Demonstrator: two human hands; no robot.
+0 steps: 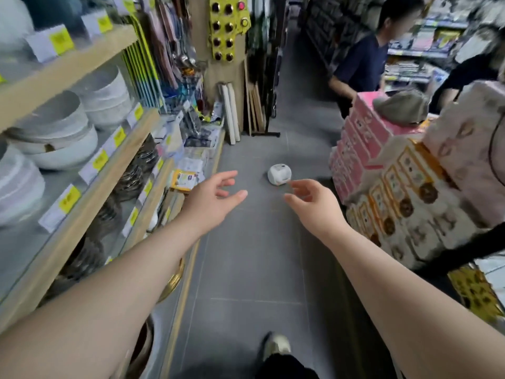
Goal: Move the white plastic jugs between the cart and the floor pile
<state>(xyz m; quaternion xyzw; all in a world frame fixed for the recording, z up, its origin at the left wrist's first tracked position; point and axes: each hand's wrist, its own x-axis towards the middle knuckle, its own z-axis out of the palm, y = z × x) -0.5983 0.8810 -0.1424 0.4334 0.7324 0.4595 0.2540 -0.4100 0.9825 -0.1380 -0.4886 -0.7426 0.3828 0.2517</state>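
Grey shop-aisle floor (246,269) carries a small white rounded box (279,174) just beyond the right hand (314,206), both it and the left hand (213,199) reaching with relaxed, empty fingers; it looks light and rigid, best cupped around its sides.

Head cam, single wide-angle view.
Looked forward and down a shop aisle floor (246,269), arms close, shelves (82,203) on the left.

You can't read the blurred shelf tags (66,197) at left; your shoe (276,344) is cut off at the bottom edge.
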